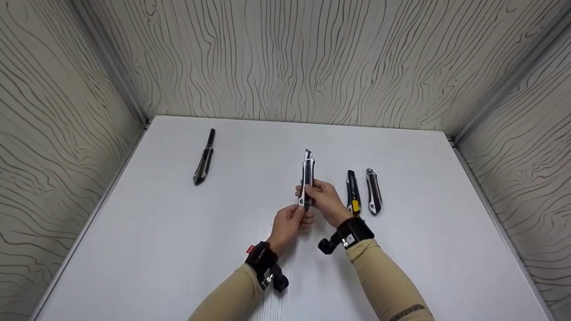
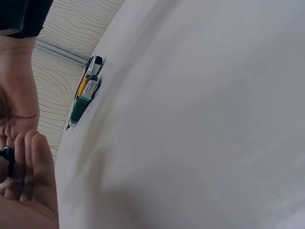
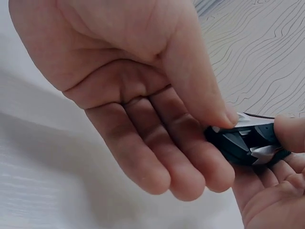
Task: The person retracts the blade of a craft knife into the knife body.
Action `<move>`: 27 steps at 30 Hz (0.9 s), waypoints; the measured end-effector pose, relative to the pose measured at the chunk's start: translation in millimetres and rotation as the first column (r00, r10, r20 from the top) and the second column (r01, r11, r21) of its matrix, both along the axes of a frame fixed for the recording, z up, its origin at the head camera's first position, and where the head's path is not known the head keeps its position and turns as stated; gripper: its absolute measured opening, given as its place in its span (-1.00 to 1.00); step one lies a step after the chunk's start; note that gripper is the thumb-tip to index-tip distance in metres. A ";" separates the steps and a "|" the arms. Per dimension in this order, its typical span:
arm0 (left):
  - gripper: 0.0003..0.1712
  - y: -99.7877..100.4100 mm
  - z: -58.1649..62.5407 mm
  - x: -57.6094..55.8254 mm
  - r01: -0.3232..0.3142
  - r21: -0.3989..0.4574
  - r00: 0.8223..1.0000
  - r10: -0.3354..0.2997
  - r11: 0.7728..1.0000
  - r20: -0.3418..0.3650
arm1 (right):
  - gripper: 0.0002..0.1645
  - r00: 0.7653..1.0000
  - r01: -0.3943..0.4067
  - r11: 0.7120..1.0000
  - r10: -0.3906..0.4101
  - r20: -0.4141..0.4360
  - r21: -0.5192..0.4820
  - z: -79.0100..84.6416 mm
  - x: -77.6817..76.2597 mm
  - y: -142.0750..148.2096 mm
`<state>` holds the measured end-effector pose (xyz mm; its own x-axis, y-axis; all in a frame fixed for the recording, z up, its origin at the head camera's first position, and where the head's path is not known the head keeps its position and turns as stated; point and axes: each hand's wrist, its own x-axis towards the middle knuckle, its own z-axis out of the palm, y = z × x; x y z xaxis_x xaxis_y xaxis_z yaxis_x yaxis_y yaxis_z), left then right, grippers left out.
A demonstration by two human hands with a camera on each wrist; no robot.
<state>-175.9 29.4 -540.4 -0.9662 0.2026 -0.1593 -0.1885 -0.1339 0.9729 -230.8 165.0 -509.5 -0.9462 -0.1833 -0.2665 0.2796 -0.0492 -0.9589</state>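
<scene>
A snap-off utility knife (image 1: 308,171) with a silver and dark body points away from me above the white table, its blade tip showing at the far end. My right hand (image 1: 329,203) grips the handle from the right, thumb on its upper face. At the near end, my left hand (image 1: 289,223) pinches the butt between thumb and fingers. Seen close in the right wrist view, the knife's dark butt (image 3: 248,140) sits between the right thumb and fingers, with the left hand (image 3: 274,200) touching it too. Only a bit of the knife (image 2: 7,160) shows in the left wrist view.
On the white table (image 1: 178,249), right of my hands, lie a dark cutter with a yellow part (image 1: 353,191) and a silver-dark cutter (image 1: 374,194). Another dark cutter (image 1: 204,162) lies far left. Wood-patterned panels (image 1: 285,58) enclose the back and sides.
</scene>
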 end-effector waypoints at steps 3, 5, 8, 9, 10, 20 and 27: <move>-0.63 0.6 0.5 0.2 -0.007 -0.011 1.000 0.007 1.000 0.006 | -0.59 1.000 0.027 1.000 -0.027 -0.003 -0.003 0.1 1.3 -1.4; -0.63 1.1 0.2 0.1 -0.010 -0.015 1.000 0.010 1.000 0.010 | -0.60 0.999 0.039 0.999 -0.039 0.000 -0.008 -0.2 1.3 -1.9; -0.63 1.5 0.3 -0.1 -0.011 -0.013 1.000 0.011 1.000 0.016 | -0.60 0.999 0.044 0.999 -0.044 0.003 -0.012 -0.8 0.8 -1.6; -0.62 1.4 0.3 0.0 -0.008 -0.017 1.000 0.008 1.000 0.012 | -0.60 0.999 0.042 0.999 -0.042 0.003 -0.015 -1.0 0.6 -1.3; -0.62 1.3 0.6 0.1 -0.006 -0.020 1.000 0.006 1.000 0.009 | -0.60 0.999 0.039 0.999 -0.039 0.004 -0.017 -1.0 0.6 -1.1; -0.63 1.8 -2.5 -1.5 0.003 -0.030 1.000 -0.003 1.000 0.003 | -0.57 1.000 0.028 0.999 -0.028 0.014 -0.018 -1.9 1.2 0.1; -0.62 1.7 -2.6 -1.0 -0.016 -0.023 1.000 0.016 1.000 0.018 | -0.53 0.999 0.030 1.000 -0.030 0.037 0.007 -2.0 0.8 -2.1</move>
